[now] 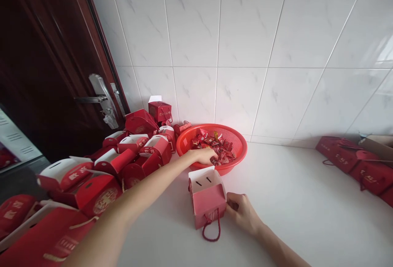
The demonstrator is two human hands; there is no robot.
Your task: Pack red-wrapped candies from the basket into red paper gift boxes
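Note:
My left hand (207,156) reaches into a red plastic basket (242,149) holding many small red-wrapped candies (226,145). Its fingers curl down among the wrappers, and the fingertips are hidden, so what they hold does not show. In front of the basket stands a small red gift box (208,201), its white-lined top flap raised and a dark red cord handle (211,240) hanging at the front. My right hand (241,211) grips the right side of this box with curled fingers and thumb. The inside of the box is hidden from here.
Several red gift boxes (112,162) crowd the left of the white table (270,181). More red boxes (362,166) stand at the right edge, beside an open cardboard box (379,146). A tiled wall (245,95) closes the back; a dark door (55,54) is at left.

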